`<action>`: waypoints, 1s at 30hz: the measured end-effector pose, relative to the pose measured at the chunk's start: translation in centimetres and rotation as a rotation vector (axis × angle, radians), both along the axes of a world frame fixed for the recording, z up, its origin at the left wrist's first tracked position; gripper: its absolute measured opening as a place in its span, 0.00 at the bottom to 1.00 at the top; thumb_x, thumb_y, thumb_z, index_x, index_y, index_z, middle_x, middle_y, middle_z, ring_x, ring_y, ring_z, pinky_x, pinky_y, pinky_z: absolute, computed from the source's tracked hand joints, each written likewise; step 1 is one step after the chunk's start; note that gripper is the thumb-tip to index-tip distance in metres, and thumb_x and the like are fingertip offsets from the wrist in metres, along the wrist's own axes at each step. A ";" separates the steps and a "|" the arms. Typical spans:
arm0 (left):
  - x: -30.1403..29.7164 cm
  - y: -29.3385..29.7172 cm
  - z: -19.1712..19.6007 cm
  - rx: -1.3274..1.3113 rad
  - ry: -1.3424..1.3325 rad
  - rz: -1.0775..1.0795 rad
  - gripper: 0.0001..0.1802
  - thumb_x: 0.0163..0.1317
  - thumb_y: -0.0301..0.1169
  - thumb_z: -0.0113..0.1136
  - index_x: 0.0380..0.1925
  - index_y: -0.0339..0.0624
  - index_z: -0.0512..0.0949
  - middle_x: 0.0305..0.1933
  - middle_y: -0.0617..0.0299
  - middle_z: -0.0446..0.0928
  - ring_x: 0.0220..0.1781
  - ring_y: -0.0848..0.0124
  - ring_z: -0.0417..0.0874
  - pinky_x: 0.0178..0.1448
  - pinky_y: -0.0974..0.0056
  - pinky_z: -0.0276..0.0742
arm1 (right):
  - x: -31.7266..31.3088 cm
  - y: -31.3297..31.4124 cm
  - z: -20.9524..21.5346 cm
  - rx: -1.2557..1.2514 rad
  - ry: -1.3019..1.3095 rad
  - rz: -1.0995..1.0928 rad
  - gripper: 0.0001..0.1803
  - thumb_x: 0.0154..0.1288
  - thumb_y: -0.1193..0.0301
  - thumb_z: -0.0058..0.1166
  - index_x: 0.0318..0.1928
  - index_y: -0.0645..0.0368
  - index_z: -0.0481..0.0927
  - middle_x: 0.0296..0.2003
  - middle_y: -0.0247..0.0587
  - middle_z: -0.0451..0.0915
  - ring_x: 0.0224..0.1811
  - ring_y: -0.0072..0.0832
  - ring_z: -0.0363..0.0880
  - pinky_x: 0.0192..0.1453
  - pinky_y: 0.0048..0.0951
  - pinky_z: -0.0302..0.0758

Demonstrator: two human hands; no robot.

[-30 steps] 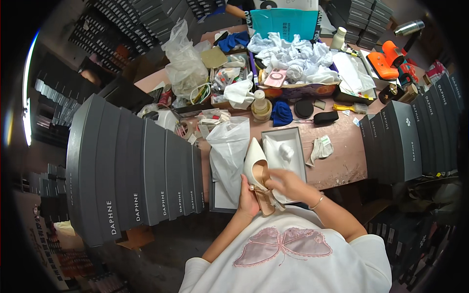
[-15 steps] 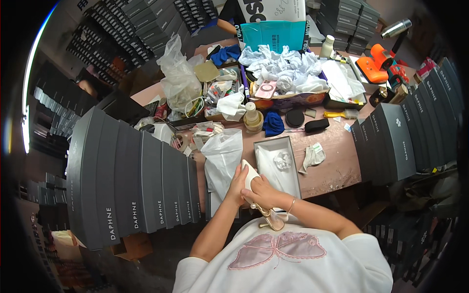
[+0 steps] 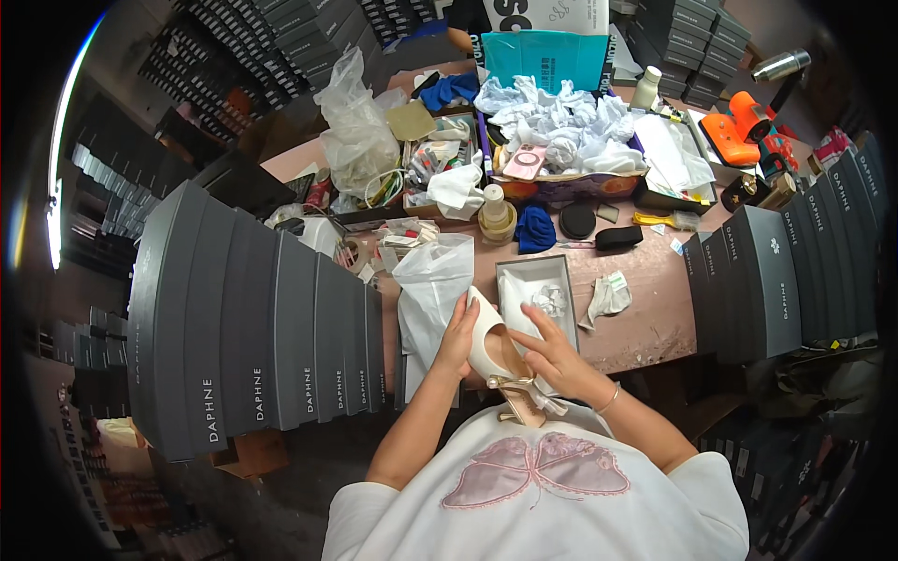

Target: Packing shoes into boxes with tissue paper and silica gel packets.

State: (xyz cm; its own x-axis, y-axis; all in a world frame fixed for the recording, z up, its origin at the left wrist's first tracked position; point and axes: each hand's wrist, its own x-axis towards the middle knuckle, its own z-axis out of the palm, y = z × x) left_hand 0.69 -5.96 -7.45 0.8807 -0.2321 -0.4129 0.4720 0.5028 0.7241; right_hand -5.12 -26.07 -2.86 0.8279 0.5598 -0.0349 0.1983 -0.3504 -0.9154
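I hold a cream high-heeled shoe (image 3: 490,338) with a gold heel over the table's near edge, its toe pointing away from me. My left hand (image 3: 456,341) grips the shoe's left side. My right hand (image 3: 552,351) holds its right side, fingers reaching into the opening. Just beyond the shoe lies an open grey shoe box (image 3: 538,280) with white paper in it. A white plastic bag (image 3: 432,280) lies to the left of the box.
A row of grey shoe boxes (image 3: 253,327) stands on my left and another row (image 3: 776,271) on my right. The table's far half (image 3: 645,318) is cluttered: crumpled white paper (image 3: 561,126), a clear bag (image 3: 351,131), a blue cloth (image 3: 535,229), an orange tool (image 3: 744,126).
I have turned the shoe and drawn it toward my body; the heel now points at me. My right hand has shifted from the top to the shoe's opening.
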 end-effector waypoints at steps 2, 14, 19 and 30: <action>-0.1 -0.8 0.3 -0.025 0.014 -0.026 0.25 0.74 0.42 0.43 0.66 0.48 0.56 0.52 0.55 0.73 0.50 0.65 0.79 0.52 0.59 0.80 | 1.9 0.1 1.0 -0.205 -0.037 0.094 0.30 0.71 0.53 0.36 0.65 0.61 0.67 0.72 0.65 0.40 0.76 0.56 0.35 0.74 0.52 0.43; -0.7 -2.6 -1.1 0.199 0.176 0.048 0.22 0.75 0.45 0.39 0.62 0.45 0.58 0.56 0.55 0.67 0.58 0.63 0.72 0.59 0.58 0.74 | 5.7 6.8 -8.5 -0.304 0.242 -0.310 0.50 0.62 0.29 0.26 0.62 0.59 0.73 0.74 0.54 0.41 0.77 0.51 0.32 0.69 0.69 0.32; -1.3 -1.8 -2.4 0.146 0.151 0.127 0.24 0.74 0.48 0.38 0.61 0.45 0.59 0.57 0.55 0.67 0.58 0.63 0.73 0.59 0.57 0.75 | 5.0 7.9 -6.9 -0.115 0.329 -0.362 0.46 0.66 0.34 0.29 0.53 0.67 0.79 0.73 0.56 0.44 0.76 0.55 0.37 0.70 0.67 0.36; -1.4 -1.6 0.1 -0.002 0.098 -0.071 0.26 0.72 0.54 0.39 0.52 0.44 0.68 0.47 0.54 0.75 0.47 0.65 0.80 0.49 0.59 0.80 | -1.6 1.1 0.9 -0.015 -0.111 -0.102 0.27 0.69 0.50 0.43 0.44 0.64 0.79 0.61 0.54 0.65 0.67 0.54 0.58 0.71 0.58 0.47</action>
